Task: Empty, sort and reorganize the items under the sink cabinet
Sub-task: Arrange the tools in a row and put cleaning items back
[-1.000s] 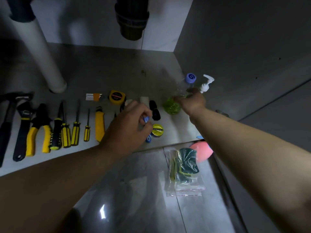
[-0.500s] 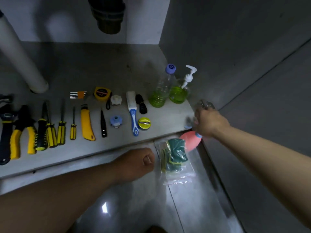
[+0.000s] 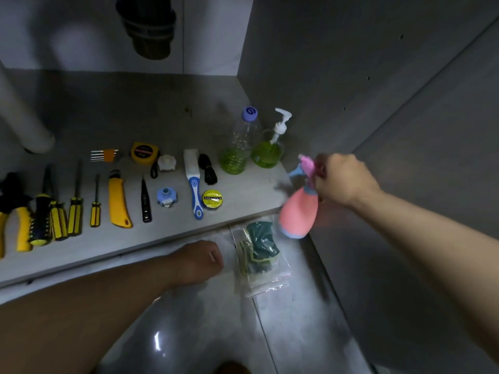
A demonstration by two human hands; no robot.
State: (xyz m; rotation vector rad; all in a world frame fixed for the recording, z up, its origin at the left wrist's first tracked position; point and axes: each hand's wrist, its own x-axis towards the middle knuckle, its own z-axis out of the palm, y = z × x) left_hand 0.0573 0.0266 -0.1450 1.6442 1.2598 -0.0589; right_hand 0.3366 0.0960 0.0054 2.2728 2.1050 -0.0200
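Under the sink, the cabinet floor (image 3: pixel 135 112) runs across the scene, with a white pipe (image 3: pixel 24 125) standing at its far left and a dark drain (image 3: pixel 147 25) hanging above the middle. Against the right wall stand two bottles of green liquid, touching or nearly so: a capped bottle (image 3: pixel 239 149) and a pump bottle (image 3: pixel 268 149). On the tile (image 3: pixel 189 333) near the cabinet edge lies a clear bag (image 3: pixel 259 255) of green cloth. Tools lie in a row along the near part of the cabinet floor: pliers (image 3: pixel 19 225) at left, then screwdrivers (image 3: pixel 75 211), a yellow knife (image 3: pixel 117 201), a black tester (image 3: pixel 145 201), a blue knob (image 3: pixel 167 197), a brush (image 3: pixel 194 182) and a tape roll (image 3: pixel 212 198). Farther back lie hex keys (image 3: pixel 104 155), a tape measure (image 3: pixel 144 153), a white knob (image 3: pixel 167 162) and a black cord (image 3: pixel 208 168).

The right hand (image 3: pixel 343 179) grips a pink spray bottle (image 3: pixel 298 214) by its head, fingers curled round it. It hangs tilted in the air at the cabinet's near right corner, above the bag and just right of the pump bottle. The left hand (image 3: pixel 197 263) is balled into a fist on the tile, just left of the bag, with nothing seen in it.
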